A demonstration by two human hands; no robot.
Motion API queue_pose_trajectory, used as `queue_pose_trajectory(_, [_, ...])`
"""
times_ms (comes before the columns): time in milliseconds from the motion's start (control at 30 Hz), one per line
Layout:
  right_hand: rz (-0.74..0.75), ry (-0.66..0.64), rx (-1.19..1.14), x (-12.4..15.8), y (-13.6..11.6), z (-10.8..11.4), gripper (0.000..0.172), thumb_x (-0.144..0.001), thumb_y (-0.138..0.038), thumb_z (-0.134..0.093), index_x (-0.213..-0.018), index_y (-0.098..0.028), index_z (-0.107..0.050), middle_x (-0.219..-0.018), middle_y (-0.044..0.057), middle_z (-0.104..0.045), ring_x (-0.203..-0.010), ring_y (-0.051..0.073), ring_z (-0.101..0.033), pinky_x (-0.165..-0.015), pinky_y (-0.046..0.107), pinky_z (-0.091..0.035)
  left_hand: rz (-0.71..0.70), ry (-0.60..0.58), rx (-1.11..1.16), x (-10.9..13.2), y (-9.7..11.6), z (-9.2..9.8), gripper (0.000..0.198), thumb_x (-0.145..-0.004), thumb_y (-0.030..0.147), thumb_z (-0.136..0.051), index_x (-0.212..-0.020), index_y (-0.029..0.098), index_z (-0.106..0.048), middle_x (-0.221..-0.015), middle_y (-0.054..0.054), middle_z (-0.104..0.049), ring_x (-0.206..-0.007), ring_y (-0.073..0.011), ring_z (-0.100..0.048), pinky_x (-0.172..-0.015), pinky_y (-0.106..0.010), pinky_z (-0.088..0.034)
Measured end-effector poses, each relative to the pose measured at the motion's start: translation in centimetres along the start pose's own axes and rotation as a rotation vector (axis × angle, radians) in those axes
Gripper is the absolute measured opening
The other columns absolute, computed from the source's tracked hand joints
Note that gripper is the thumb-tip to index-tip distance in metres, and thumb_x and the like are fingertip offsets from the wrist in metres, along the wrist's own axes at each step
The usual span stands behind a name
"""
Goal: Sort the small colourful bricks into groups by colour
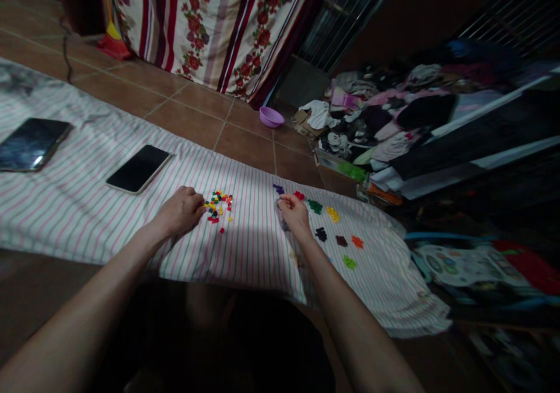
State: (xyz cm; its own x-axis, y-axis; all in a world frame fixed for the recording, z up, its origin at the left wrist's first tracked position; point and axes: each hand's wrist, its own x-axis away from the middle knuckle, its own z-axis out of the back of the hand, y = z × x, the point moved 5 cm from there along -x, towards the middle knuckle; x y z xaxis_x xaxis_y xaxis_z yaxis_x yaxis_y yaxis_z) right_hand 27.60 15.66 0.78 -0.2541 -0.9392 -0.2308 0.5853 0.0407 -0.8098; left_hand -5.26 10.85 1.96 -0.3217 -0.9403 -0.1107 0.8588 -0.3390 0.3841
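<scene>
Small mixed-colour pieces [216,205] lie scattered on a striped cloth [249,247]. My left hand [181,209] rests at their left edge, fingers curled, its fingertips by some yellow pieces; what it may hold is too small to tell. Further right, my right hand [294,211] is pinched just below a dark blue pile [278,189] and left of a red pile [299,196]; anything between its fingers is hidden. Single-colour piles lie around it: green [315,207], yellow [333,214], black [321,234], dark brown [342,241], orange [357,242] and light green [349,262].
A phone [139,169] and a tablet-like device [32,143] lie on the cloth at the left. Beyond it, a purple basin [271,117] stands on the tiled floor before a floral curtain [210,25]. Heaped clothes [385,113] fill the back right.
</scene>
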Motion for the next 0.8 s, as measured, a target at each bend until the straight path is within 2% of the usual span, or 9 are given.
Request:
queue_pose_trajectory(167, [-0.023,0.059,0.248,-1.4,2.0,3.4,0.024,-0.071,-0.033,-0.054,-0.086,-0.02,-0.069,-0.075,0.002,-0.067,-0.072,0.018,-0.061,-0.075,0.032,-0.049,0.005,-0.019,-0.013,0.0,0.1,0.0,0.034,-0.09,0.033,-0.042,-0.092,0.013,-0.07,-0.094,-0.014,-0.066,-0.096,-0.0267,-0.058,-0.089,-0.041,-0.047])
queue_pose_trajectory(300, [-0.04,0.073,0.45,-1.5,2.9,4.8,0.024,-0.072,-0.029,-0.055,-0.087,-0.021,-0.072,-0.079,0.004,-0.07,-0.076,0.02,-0.063,-0.076,0.031,-0.049,-0.002,-0.003,-0.011,0.0,0.1,0.0,0.032,-0.089,0.033,-0.043,-0.09,0.014,-0.07,-0.092,-0.013,-0.066,-0.094,-0.0257,-0.058,-0.089,-0.041,-0.047])
queue_pose_trajectory(467, [-0.026,0.031,0.532,-1.5,3.8,4.6,0.025,-0.075,-0.025,-0.053,-0.089,-0.022,-0.074,-0.082,0.004,-0.073,-0.079,0.019,-0.066,-0.077,0.03,-0.049,-0.003,-0.007,-0.031,0.0,0.1,0.0,0.032,-0.089,0.032,-0.044,-0.091,0.012,-0.07,-0.093,-0.014,-0.066,-0.094,-0.0259,-0.058,-0.089,-0.04,-0.047])
queue_pose_trajectory(800, [-0.048,0.006,0.469,-1.5,4.6,3.7,0.028,-0.077,-0.021,-0.051,-0.092,-0.021,-0.074,-0.092,0.005,-0.075,-0.089,0.021,-0.068,-0.088,0.034,-0.051,-0.006,0.014,-0.038,0.0,0.1,0.0,0.032,-0.089,0.032,-0.044,-0.09,0.014,-0.07,-0.092,-0.013,-0.066,-0.093,-0.0247,-0.058,-0.087,-0.039,-0.048])
